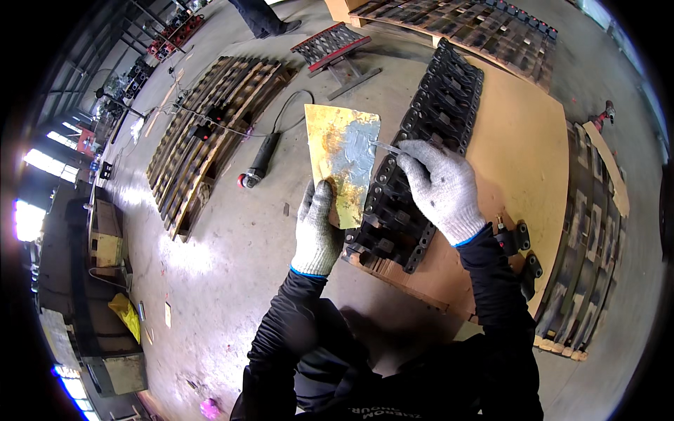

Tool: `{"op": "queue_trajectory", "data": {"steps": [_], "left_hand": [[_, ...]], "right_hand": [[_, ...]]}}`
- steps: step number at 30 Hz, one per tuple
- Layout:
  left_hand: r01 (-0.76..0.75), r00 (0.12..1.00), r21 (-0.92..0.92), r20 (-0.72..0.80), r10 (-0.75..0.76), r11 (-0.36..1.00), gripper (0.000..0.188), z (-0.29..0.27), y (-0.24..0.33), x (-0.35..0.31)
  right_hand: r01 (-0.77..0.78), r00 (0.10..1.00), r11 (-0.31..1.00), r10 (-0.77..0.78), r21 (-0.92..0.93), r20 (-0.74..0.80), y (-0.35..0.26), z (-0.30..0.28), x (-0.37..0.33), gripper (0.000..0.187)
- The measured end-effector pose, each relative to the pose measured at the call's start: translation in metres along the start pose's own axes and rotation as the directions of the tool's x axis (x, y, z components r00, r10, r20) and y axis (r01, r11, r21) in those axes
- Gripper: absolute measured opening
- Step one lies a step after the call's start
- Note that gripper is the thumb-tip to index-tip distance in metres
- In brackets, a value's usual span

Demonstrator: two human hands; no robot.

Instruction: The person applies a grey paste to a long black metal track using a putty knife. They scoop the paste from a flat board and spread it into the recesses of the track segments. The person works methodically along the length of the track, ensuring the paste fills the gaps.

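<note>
My left hand [317,228], in a pale knit glove, is closed round the lower left edge of a stained yellow board [319,144]. Grey paste [359,151] is smeared over the board's right half. Gloved the same way, my right hand [442,186] pinches a thin metal tool [385,146]. Its tip reaches the paste at the board's right edge; the shape of its held end is hidden by my fingers. Behind and below both hands lies a long black metal track section [449,98] with rows of holes and linked cross pieces.
The track section rests on cardboard [519,140] over the floor. An angle grinder [261,160] with a cord lies to the left. Pallets with dark bars [210,126] stand left, far and right [579,245]. A small red-edged stand [331,48] is ahead, near another person's leg [261,17].
</note>
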State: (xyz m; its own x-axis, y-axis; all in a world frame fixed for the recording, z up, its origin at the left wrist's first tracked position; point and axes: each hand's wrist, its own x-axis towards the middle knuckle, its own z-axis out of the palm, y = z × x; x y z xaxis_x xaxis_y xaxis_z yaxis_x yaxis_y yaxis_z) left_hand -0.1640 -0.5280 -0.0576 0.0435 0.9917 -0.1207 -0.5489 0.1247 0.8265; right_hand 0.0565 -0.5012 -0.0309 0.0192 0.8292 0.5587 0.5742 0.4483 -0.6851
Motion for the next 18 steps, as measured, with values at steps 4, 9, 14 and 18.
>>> {"op": "queue_trajectory", "data": {"steps": [4,9,14,18], "left_hand": [[0.004,1.000,-0.002,-0.007,-0.005,1.000,0.062,0.000,0.003,-0.001],[0.003,1.000,-0.022,-0.006,-0.003,1.000,0.062,0.006,0.003,-0.001],[-0.016,1.000,-0.007,-0.008,0.016,1.000,0.061,0.008,0.002,0.000],[-0.007,1.000,-0.048,-0.010,0.007,0.999,0.060,0.007,0.003,-0.001]], "right_hand": [[0.055,0.998,0.996,-0.054,-0.069,0.017,-0.009,-0.003,0.001,0.013],[0.109,0.994,0.992,-0.111,-0.070,-0.019,-0.008,0.003,-0.002,0.012],[0.120,0.991,0.987,-0.126,-0.104,-0.049,0.003,-0.005,0.001,0.011],[0.124,0.991,0.992,-0.124,-0.009,-0.040,0.001,-0.002,-0.003,0.011]]}}
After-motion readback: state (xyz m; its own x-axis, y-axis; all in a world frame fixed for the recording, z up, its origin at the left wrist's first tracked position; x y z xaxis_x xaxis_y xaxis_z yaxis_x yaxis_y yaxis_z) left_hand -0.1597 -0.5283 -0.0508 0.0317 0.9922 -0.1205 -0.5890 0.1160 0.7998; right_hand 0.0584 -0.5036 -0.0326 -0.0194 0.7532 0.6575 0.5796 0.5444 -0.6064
